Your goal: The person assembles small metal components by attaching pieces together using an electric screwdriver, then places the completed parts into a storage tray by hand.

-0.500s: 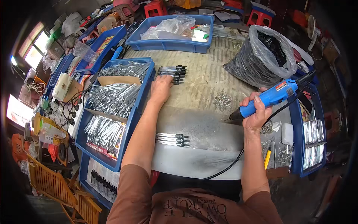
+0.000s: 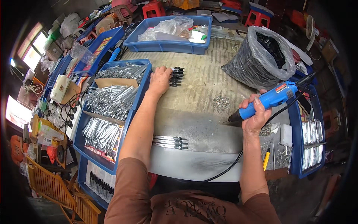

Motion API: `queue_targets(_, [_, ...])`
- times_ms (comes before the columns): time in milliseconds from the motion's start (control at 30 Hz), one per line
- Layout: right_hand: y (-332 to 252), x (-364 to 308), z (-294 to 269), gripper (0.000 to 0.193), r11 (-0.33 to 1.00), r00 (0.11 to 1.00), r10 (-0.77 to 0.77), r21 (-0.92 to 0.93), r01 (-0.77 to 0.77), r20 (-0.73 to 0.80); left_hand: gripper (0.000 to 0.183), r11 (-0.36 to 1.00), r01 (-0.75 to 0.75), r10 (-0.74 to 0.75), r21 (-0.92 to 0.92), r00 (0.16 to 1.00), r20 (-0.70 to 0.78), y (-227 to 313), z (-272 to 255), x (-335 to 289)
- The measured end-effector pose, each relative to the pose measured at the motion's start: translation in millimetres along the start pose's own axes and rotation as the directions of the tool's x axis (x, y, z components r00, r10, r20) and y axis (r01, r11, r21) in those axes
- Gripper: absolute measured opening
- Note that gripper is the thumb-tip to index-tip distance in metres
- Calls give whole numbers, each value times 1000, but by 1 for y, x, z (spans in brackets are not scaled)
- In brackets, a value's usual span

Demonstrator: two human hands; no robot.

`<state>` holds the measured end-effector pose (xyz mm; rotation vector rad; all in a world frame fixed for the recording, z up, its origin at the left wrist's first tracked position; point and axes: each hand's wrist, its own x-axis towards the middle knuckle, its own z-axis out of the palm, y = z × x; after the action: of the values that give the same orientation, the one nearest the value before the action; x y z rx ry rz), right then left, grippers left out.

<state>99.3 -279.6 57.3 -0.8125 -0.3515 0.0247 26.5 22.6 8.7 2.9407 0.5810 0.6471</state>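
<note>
My left hand (image 2: 160,79) is at the far left of the table, its fingers curled round the silver ends of a small stack of metal rods with black tips (image 2: 177,76). Only their dark ends stick out to the right of my fingers. In my right hand (image 2: 257,115) is a blue electric screwdriver (image 2: 269,100), its black nose tilted down to the left just over the table. A second row of black-tipped silver rods (image 2: 169,142) lies by the table's near edge. Small metal parts (image 2: 220,103) are heaped beyond the screwdriver's nose.
A blue divided tray (image 2: 130,123) of loose silver rods flanks my left forearm. Another blue bin (image 2: 164,46) with plastic bags stands at the back. To the right are a bag of black parts (image 2: 257,63), a blue tray (image 2: 296,149), a yellow-handled tool (image 2: 266,159) and the screwdriver's cable (image 2: 227,168).
My left hand has moved farther away and now covers the silver ends of the far rods. My right hand keeps the screwdriver in nearly the same place.
</note>
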Motion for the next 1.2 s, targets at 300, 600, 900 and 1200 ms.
queue_targets(300, [0,1,0,43,1000,1000,-13,-22,13,-5,13,997,-42,52,-70,989,137,-5,-5,5])
queue_targets(600, [1,1,0,43,1000,1000,-18,-25,18,-8,9,994,-50,64,-99,987,150,-7,-7,6])
queue_targets(900, [-1,0,1,45,999,999,-19,-30,18,-28,8,941,-132,103,-311,989,-107,-5,-9,6])
queue_targets(1200, [1,1,-2,43,1000,1000,-10,16,10,-6,24,712,208,-180,-671,977,113,39,-27,-12])
